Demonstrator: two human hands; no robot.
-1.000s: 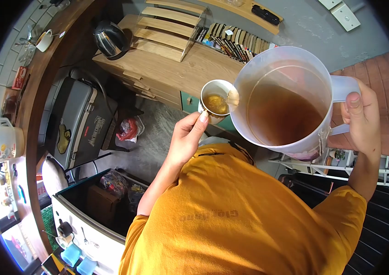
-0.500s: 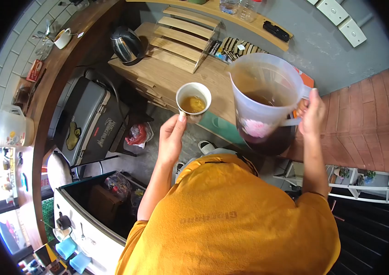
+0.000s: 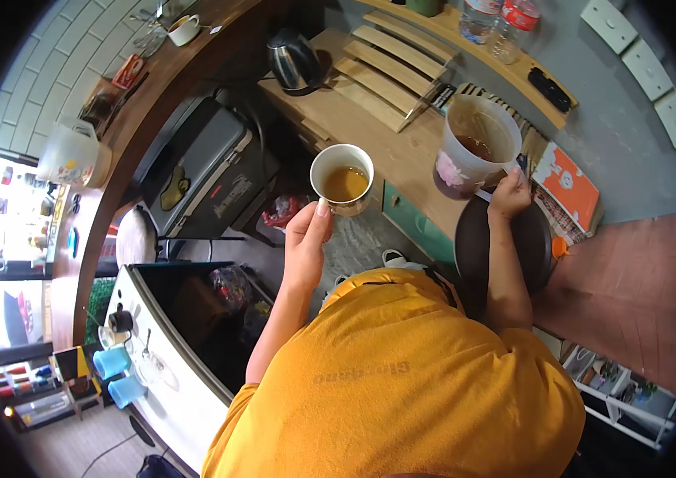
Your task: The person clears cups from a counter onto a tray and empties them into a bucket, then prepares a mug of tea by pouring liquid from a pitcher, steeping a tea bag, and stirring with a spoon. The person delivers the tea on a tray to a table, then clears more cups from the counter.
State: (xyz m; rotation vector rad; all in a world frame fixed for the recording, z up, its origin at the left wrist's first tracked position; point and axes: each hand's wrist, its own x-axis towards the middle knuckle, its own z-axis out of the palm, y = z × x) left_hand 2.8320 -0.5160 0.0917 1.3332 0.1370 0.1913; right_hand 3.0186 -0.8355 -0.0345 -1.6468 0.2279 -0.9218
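Note:
In the middle of the view, my left hand (image 3: 308,239) holds a white cup (image 3: 342,177) upright, thumb at its near side, with amber liquid inside. My right hand (image 3: 510,195) grips the handle of a translucent plastic pitcher (image 3: 453,163) that has a pink flower on its side and brown liquid inside. The pitcher is at the wooden counter (image 3: 398,147), to the right of the cup and apart from it; whether its base touches the counter is unclear. Below my right hand and forearm lies a round dark pan or lid (image 3: 477,251).
A kettle (image 3: 294,62) and a slatted wooden rack (image 3: 394,68) stand on the counter. An orange-covered book (image 3: 565,179) lies right of the pitcher. Plastic bottles (image 3: 512,30) sit on the shelf. At left are a grey case (image 3: 206,175) and an open-topped white unit (image 3: 178,362).
The pitcher has moved away from the cup, from tilted beside it to more upright over by the counter's books. The cup remains in my left hand. The view has turned.

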